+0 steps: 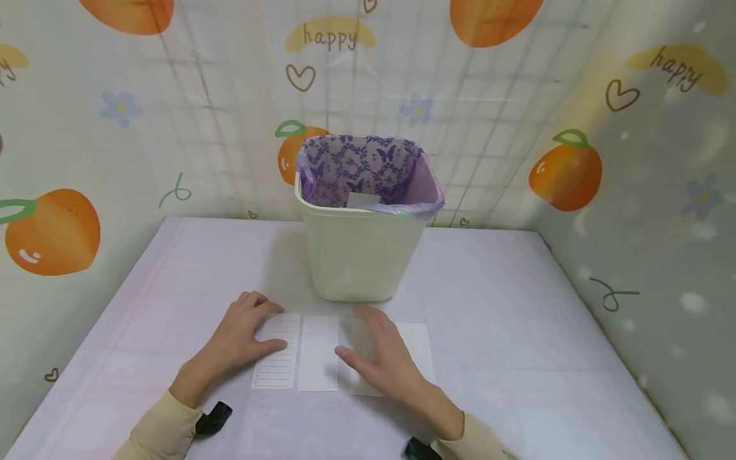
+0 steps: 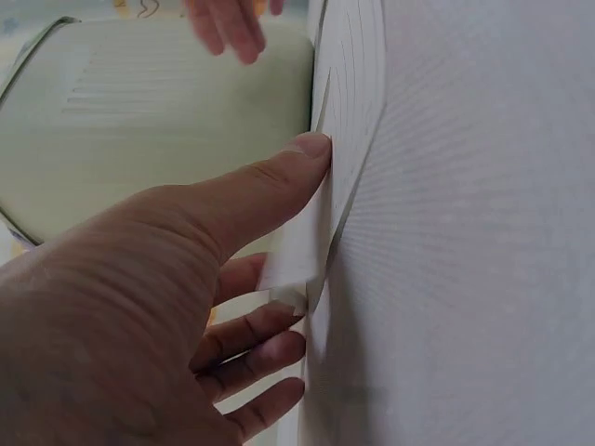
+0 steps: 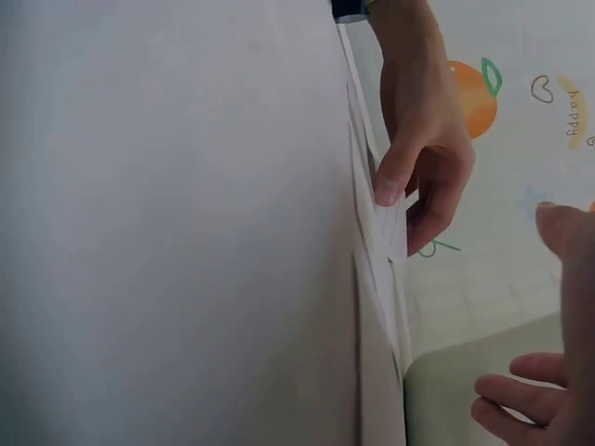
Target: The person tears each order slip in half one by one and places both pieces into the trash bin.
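My left hand is over the lined slip of paper, pinching it between thumb and fingers. In the left wrist view the thumb lies on the paper's face and a fingertip meets its raised edge. Right of it a narrow blank white slip lies flat. My right hand hovers above a wider white sheet at the right, partly hiding it. In the right wrist view its thumb and fingers are spread apart with nothing between them.
Just behind the papers stands a cream waste bin, lined with a purple butterfly-patterned bag. A pale piece of paper shows inside its front rim. Printed curtains hang round the white-covered table.
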